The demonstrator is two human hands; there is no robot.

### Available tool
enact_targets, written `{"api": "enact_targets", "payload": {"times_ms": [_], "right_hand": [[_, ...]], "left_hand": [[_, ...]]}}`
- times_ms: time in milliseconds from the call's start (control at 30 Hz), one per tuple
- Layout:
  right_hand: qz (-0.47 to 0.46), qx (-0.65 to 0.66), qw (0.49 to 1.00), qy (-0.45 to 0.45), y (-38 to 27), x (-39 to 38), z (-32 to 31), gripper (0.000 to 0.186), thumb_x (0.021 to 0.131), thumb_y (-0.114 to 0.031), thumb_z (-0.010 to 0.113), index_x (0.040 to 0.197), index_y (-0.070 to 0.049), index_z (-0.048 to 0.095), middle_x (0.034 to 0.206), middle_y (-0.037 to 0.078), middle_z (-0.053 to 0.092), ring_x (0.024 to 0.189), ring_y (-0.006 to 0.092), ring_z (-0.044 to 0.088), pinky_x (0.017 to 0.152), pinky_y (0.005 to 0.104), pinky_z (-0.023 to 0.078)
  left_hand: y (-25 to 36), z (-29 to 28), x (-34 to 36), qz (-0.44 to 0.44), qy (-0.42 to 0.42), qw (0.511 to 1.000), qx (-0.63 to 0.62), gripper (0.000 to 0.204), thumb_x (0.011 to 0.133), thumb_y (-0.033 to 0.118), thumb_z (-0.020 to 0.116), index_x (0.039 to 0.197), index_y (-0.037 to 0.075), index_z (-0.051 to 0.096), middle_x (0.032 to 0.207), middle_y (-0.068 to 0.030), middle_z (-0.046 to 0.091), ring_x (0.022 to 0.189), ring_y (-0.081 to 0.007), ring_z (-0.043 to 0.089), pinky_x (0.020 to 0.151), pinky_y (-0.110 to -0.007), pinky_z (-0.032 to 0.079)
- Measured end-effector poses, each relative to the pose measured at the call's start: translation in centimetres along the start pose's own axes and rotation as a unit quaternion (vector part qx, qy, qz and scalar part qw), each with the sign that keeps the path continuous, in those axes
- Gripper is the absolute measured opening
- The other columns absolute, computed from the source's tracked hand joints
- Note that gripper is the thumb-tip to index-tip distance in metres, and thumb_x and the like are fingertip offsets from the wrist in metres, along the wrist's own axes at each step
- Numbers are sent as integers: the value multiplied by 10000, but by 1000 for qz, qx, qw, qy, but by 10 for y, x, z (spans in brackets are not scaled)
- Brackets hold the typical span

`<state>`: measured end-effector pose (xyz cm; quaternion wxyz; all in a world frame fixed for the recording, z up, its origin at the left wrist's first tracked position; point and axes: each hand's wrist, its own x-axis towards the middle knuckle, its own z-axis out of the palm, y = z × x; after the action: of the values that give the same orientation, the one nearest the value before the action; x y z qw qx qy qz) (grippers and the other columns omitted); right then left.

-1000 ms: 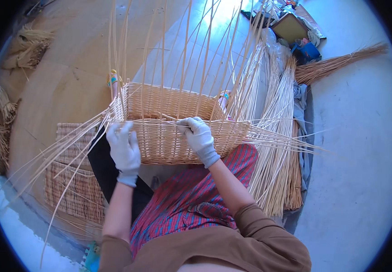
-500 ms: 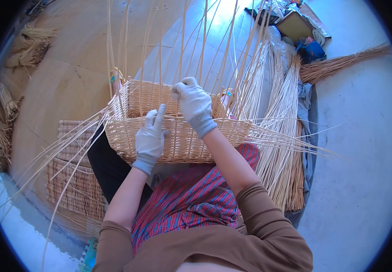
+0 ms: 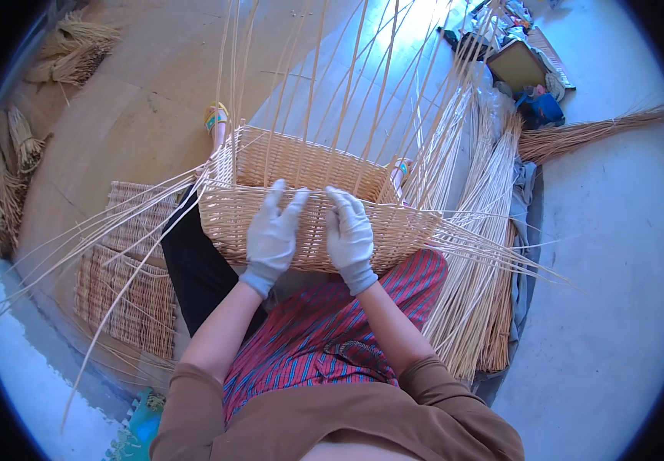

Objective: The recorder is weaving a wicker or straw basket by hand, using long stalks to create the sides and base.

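Observation:
A half-woven wicker basket [image 3: 405, 230] rests across my lap, its tall upright stakes [image 3: 312, 92] rising from the far side. My left hand [image 3: 273, 237], in a white glove, lies against the near wall with its fingers stretched apart and the tips at the rim. Beside it my gloved right hand [image 3: 351, 237] grips the same wall, fingers bent over the rim and thumb on the outer face. Loose cane ends [image 3: 117, 219] fan out from the left corner, and more ends [image 3: 493, 250] from the right corner.
Long bundles of pale cane [image 3: 474, 253] lie on the floor to my right, with a brown bundle [image 3: 589, 132] farther off. Woven panels [image 3: 128, 296] lie at my left. Tied cane bundles [image 3: 13, 180] lie at the far left. A blue container [image 3: 541, 106] stands among clutter at the back right.
My right hand has come down from above the basket to its near rim. My left hand has shifted slightly right. The basket appears a little farther right in view.

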<state>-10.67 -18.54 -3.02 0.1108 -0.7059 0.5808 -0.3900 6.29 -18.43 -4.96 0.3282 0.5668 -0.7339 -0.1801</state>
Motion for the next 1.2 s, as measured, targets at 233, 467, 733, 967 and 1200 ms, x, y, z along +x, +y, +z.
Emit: {"api": "enact_targets", "payload": {"times_ms": [233, 467, 733, 967, 1200], "right_hand": [[-46, -238, 968, -67, -28, 11, 28, 632, 792, -333, 774, 1394, -285, 586, 1329, 83, 597, 1312, 365, 473, 1119, 559, 321], [-80, -213, 971, -68, -20, 18, 31, 532, 762, -345, 776, 1281, -322, 663, 986, 36, 618, 1038, 276, 572, 1059, 513, 362], [70, -10, 949, -308, -88, -39, 42, 348, 885, -241, 698, 1219, -150, 669, 1104, 149, 699, 1057, 360, 654, 922, 447, 528], [-217, 50, 963, -154, -174, -4, 97, 443, 851, -185, 654, 1292, -186, 618, 830, 29, 598, 779, 248, 651, 686, 402, 547], [-243, 68, 953, -168, -180, 3, 99, 490, 917, -188, 612, 1399, -143, 534, 832, 51, 599, 761, 258, 644, 640, 405, 531]], "left_hand": [[-29, -10, 0, -55, -2, 993, 109, 688, 828, 165, 729, 1475, 213, 499, 1453, -177, 466, 1247, -352, 567, 988, -453, 495], [-38, -10, 0, 4, 38, 996, 78, 561, 833, 85, 687, 1374, 198, 588, 1405, -162, 514, 1152, -340, 608, 891, -460, 525], [-104, -57, -24, -204, 355, 794, -449, 273, 968, 67, 658, 1212, 17, 549, 883, -8, 614, 666, -74, 577, 567, -228, 553], [-86, -89, -25, -222, 295, 830, -419, 159, 951, 151, 699, 1001, 13, 639, 793, 2, 588, 722, -81, 548, 638, -231, 468], [-124, -84, -16, -229, 205, 734, -606, 182, 942, 121, 699, 1063, 13, 618, 864, -20, 605, 783, -99, 571, 691, -242, 489]]}}
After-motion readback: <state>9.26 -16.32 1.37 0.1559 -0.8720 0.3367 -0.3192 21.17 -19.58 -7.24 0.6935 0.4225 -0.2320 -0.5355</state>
